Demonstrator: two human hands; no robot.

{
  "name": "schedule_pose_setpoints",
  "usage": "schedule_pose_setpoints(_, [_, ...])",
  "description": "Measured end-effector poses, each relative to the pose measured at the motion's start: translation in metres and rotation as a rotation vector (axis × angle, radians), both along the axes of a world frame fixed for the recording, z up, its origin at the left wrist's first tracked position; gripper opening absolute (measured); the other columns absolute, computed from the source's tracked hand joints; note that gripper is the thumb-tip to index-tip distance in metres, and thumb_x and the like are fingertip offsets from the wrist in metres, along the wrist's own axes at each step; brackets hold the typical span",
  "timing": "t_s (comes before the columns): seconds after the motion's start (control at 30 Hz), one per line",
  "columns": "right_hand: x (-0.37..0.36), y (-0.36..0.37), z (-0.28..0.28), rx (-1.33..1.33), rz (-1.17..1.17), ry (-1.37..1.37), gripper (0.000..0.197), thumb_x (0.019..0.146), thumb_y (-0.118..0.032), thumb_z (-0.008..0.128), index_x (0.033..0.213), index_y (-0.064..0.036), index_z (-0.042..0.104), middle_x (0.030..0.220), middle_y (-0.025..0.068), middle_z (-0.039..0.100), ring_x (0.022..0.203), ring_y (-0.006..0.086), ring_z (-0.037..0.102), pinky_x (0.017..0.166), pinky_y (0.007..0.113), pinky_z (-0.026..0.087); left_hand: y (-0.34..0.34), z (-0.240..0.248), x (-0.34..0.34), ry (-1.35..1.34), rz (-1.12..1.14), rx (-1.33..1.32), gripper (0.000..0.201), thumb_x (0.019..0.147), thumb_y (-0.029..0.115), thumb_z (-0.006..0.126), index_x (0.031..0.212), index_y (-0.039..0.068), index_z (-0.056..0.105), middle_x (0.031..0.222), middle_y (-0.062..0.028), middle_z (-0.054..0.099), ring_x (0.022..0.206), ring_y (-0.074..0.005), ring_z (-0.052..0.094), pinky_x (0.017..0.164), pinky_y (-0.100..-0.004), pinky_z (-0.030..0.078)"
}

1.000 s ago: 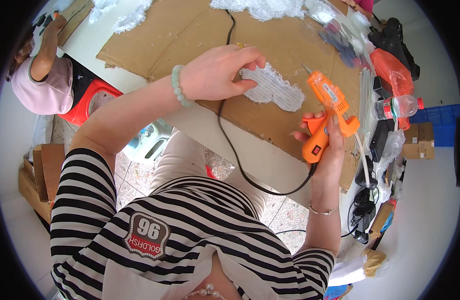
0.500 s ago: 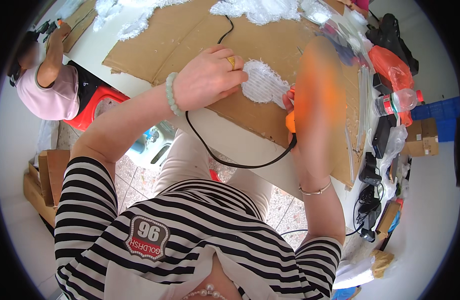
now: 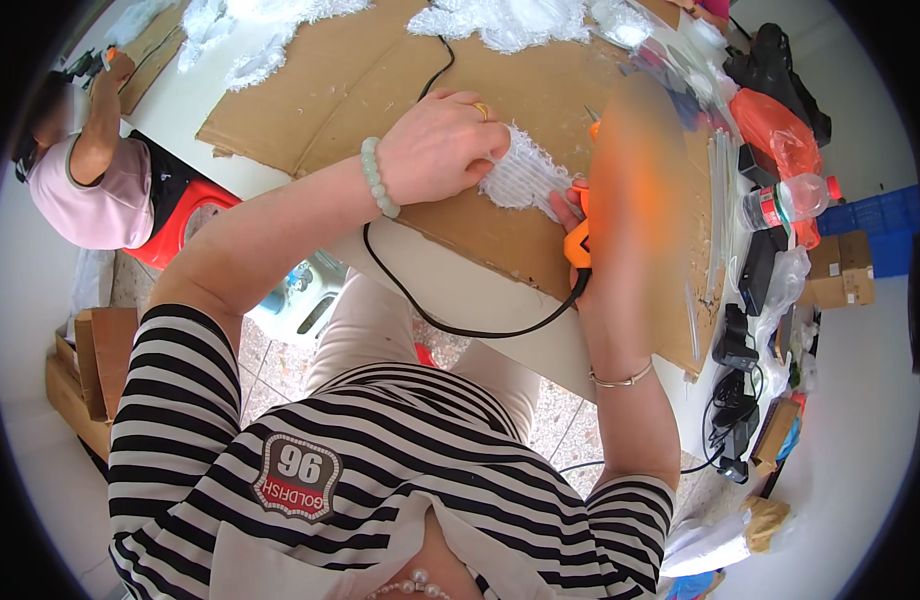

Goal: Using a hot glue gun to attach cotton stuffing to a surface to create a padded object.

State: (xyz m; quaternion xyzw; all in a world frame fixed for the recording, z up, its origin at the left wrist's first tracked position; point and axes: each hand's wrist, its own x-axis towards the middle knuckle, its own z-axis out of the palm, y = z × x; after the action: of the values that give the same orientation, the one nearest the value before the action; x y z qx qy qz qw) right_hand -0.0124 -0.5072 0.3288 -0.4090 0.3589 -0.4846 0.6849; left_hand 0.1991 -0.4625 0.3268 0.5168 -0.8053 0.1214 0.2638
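Observation:
A small white fabric piece point(image 3: 525, 172), ribbed and fringed at its edge, is held above the brown cardboard point(image 3: 330, 110). My left hand point(image 3: 442, 145) has its fingers pinched together at the piece's left edge. On the right, my right hand point(image 3: 568, 208) is wrapped round an orange corded glue gun point(image 3: 578, 243), beside the piece's right edge. The gun's pointed tip shows above, apart from the fabric. A blurred orange patch hides much of this hand and tool. From the gun's lower end, a black cord point(image 3: 460, 328) loops toward my left wrist.
White fluffy material point(image 3: 505, 22) is heaped at the far edge. Clear sticks point(image 3: 718, 200), a plastic bottle point(image 3: 795, 200), a red bag point(image 3: 775, 125) and black adapters point(image 3: 737, 345) lie along the right. A co-worker point(image 3: 90, 180) sits at the far left.
My left hand has shifted right along the fabric piece, whose angle has changed slightly. The glue gun's tip and trigger side show more plainly now.

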Motion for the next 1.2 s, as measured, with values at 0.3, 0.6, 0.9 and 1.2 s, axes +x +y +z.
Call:
schedule_pose_setpoints(0.3, [-0.002, 0.001, 0.003, 0.003, 0.045, 0.016, 0.029, 0.096, -0.027, 0.045, 0.104, 0.0007, 0.051, 0.089, 0.0110, 0.058, 0.081, 0.0189, 0.060, 0.082, 0.040, 0.055, 0.016, 0.011, 0.006, 0.415, -0.087, 0.151, 0.020, 0.070, 0.014, 0.071, 0.087, 0.008, 0.063, 0.075, -0.0040, 0.055, 0.081, -0.0249, 0.055, 0.077, -0.0353, 0.045])
schedule_pose_setpoints(0.6, [-0.003, 0.000, 0.000, 0.021, 0.043, 0.027, 0.029, 0.095, -0.027, 0.047, 0.101, 0.0017, 0.053, 0.090, 0.0129, 0.060, 0.081, 0.0220, 0.062, 0.080, 0.036, 0.054, 0.006, -0.003, -0.007, 0.127, -0.147, 0.077, 0.011, 0.069, 0.008, 0.068, 0.075, 0.009, 0.059, 0.085, -0.0041, 0.057, 0.089, -0.0245, 0.053, 0.082, -0.0369, 0.042])
schedule_pose_setpoints(0.9, [-0.004, -0.001, -0.001, 0.038, 0.044, 0.021, 0.031, 0.094, -0.028, 0.049, 0.098, 0.0022, 0.054, 0.090, 0.0138, 0.061, 0.081, 0.0250, 0.063, 0.080, 0.035, 0.054, -0.006, -0.003, -0.005, 0.284, 0.140, 0.042, 0.018, 0.069, 0.008, 0.067, 0.085, 0.010, 0.058, 0.089, -0.0061, 0.058, 0.089, -0.0271, 0.053, 0.080, -0.0395, 0.042])
schedule_pose_setpoints(1.2, [-0.004, -0.002, 0.000, 0.050, 0.032, 0.010, 0.034, 0.093, -0.031, 0.052, 0.096, 0.0026, 0.054, 0.091, 0.0136, 0.061, 0.082, 0.0256, 0.064, 0.080, 0.035, 0.054, 0.010, 0.005, -0.024, -0.001, -0.168, -0.050, 0.017, 0.068, 0.013, 0.071, 0.080, 0.009, 0.061, 0.084, -0.0025, 0.057, 0.092, -0.0244, 0.052, 0.087, -0.0358, 0.041])
